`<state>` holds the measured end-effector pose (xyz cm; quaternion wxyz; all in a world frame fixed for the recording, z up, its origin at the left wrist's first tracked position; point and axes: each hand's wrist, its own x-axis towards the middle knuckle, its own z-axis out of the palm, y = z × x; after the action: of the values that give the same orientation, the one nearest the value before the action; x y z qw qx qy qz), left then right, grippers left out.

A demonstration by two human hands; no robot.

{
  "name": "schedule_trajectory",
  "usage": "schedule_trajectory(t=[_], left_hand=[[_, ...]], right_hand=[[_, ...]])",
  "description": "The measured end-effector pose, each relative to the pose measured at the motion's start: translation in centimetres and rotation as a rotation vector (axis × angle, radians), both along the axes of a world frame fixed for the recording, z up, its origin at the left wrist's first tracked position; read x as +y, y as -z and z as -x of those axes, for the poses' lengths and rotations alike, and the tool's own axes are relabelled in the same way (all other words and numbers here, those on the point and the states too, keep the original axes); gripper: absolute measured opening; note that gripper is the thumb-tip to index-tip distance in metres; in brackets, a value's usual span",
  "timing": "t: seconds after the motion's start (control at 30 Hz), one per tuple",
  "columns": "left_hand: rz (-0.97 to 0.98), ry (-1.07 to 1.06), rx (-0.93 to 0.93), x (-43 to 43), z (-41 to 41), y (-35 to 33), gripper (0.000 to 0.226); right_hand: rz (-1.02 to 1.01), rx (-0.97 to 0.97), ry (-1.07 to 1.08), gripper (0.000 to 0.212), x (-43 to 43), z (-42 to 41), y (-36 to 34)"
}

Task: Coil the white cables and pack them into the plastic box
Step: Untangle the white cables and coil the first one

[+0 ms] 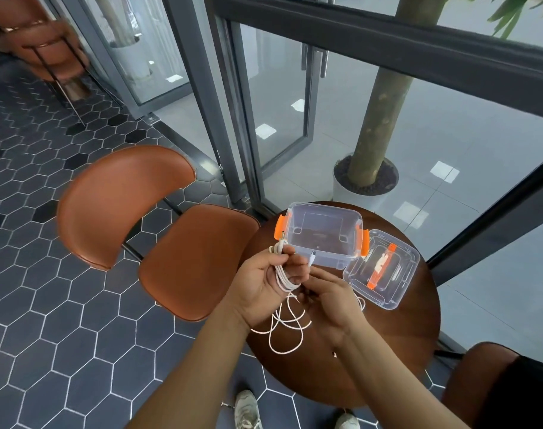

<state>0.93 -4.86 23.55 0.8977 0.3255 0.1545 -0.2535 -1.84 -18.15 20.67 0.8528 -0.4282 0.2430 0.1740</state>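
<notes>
The left hand (264, 283) is clenched around a white cable (287, 284). The cable is wound into a bunch of loops, and the fingers and thumb wrap around the bunch. 1 gold plug tip (281, 237) sticks up above the hand. The hand holds the bunch over the near left edge of the round brown table (387, 351), just in front of the plastic box (326, 209).

The right hand (332, 305) is close beside the left one. Its fingers curl in and pinch the cable right next to the bunch. A small white plug (312, 259) pokes up between the 2 hands. The rest of the cable hangs down in loose loops (287, 332) that lie on the table under the hands.

The box is clear with 2 orange clips on its sides. It stands open at the far side of the table, with no cable in it. Its clear lid (397, 292) lies flat on the table, touching the box on the right.

A brown chair (199, 258) stands left of the table. 2 pale shoes (247, 410) show on the dark tile floor below.
</notes>
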Motion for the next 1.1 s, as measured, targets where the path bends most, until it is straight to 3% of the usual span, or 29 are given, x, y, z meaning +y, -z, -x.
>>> schedule_trajectory(t=[0.37,0.47,0.53,0.67,0.93,1.1], left_hand=[[-0.407,0.331,-0.155,0.4,-2.2,-2.3,0.016],[-0.725,0.352,-0.213,1.6,-1.6,-2.4,0.013],[-0.878,0.331,-0.210,2.1,-1.1,-2.0,0.011],[-0.900,0.199,-0.181,1.2,-0.7,-1.2,0.012],[-0.909,0.021,-0.150,0.0,0.3,0.3,0.016],[-0.829,0.044,-0.164,-0.4,0.9,0.4,0.014]], right_hand=[[-0.175,0.042,0.190,0.026,1.2,0.1,0.1],[-0.195,0.007,0.184,0.023,0.1,0.5,-0.6],[-0.105,-0.038,0.163,0.018,-1.1,0.5,-1.1],[0.095,-0.077,0.072,0.015,-2.4,-0.1,-1.3],[0.258,-0.101,-0.003,0.016,-3.6,0.6,-0.1],[0.254,-0.033,0.003,0.013,-4.2,1.1,0.5]])
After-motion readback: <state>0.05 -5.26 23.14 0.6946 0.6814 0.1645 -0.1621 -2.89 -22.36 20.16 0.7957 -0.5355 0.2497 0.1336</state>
